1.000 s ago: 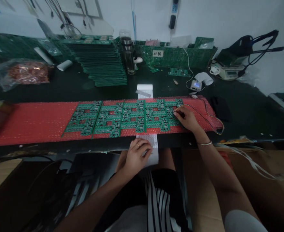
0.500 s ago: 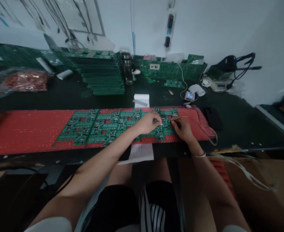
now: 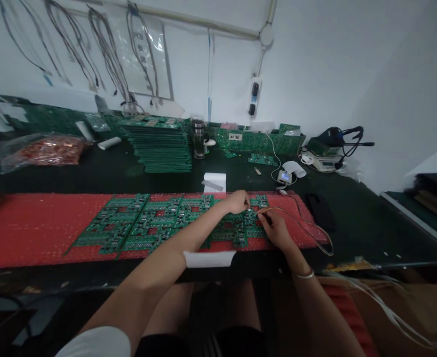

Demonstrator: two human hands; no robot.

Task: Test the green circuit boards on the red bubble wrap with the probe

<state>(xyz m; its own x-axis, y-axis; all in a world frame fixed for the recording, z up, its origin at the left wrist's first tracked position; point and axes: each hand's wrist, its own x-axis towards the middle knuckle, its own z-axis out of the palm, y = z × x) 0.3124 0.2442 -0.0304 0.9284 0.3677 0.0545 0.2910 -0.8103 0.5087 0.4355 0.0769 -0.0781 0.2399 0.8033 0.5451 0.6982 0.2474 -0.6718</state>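
Green circuit boards (image 3: 155, 220) lie side by side on a sheet of red bubble wrap (image 3: 47, 218). Over the boards at the right end, my left hand (image 3: 237, 202) has its fingers curled into a pinch; a tiny pale bit shows at the tips, too small to name. Just to the right, my right hand (image 3: 275, 229) pinches the end of a thin wire (image 3: 315, 227) close to the rightmost board. From there the wire loops off to the right over the wrap. My left forearm covers parts of the middle boards.
Behind stand a tall stack of boards (image 3: 160, 148), a glass bottle (image 3: 198, 141) and a bag of copper-coloured parts (image 3: 50, 150). A notepad (image 3: 215, 177) with a ruler, a small lit device (image 3: 285, 177), a black pouch-like object (image 3: 320, 210) and a scale (image 3: 324, 162) are farther right.
My view has tilted up, so the bench appears lower and more wall shows. Both hands stay by the boards at the right end, the right one still pinching the wire.
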